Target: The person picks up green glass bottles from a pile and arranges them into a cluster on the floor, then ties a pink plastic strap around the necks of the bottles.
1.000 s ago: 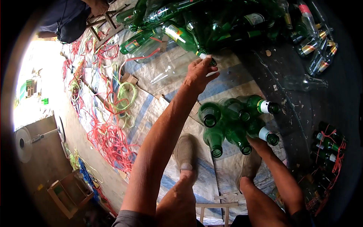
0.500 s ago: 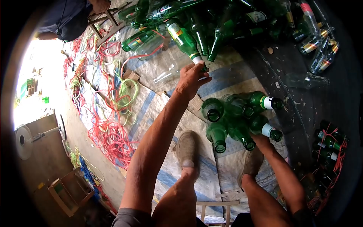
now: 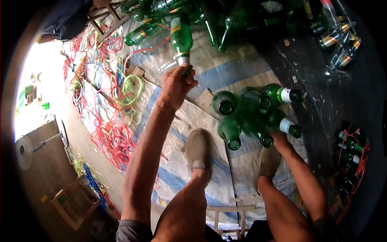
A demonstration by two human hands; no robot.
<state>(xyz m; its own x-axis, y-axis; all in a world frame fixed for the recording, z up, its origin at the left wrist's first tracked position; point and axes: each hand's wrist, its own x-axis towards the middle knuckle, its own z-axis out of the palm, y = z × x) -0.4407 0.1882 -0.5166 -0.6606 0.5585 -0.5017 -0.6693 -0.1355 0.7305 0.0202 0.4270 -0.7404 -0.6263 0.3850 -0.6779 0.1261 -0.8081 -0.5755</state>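
Observation:
My left hand [image 3: 176, 85] is wrapped round the neck of a green bottle [image 3: 181, 36], whose body points away from me. In front of my feet stands a cluster of several green bottles [image 3: 246, 117] with their open mouths toward me; two of them at the right have white neck labels. My right hand [image 3: 279, 141] is at the lower right of this cluster, beside a bottle with a white neck label [image 3: 285, 125]. Its fingers are hidden behind the bottles.
Many loose bottles [image 3: 238, 24] lie in a pile at the top. Red and green plastic strands [image 3: 109, 137] are heaped at the left. Tied bottles [image 3: 352, 151] are at the right. A person [image 3: 72, 18] is at the upper left, and a fan [image 3: 25, 152] at the far left.
My left hand has moved left with the green bottle, which now points more straight away from me. My right hand remains beside the cluster, which appears slightly higher in view.

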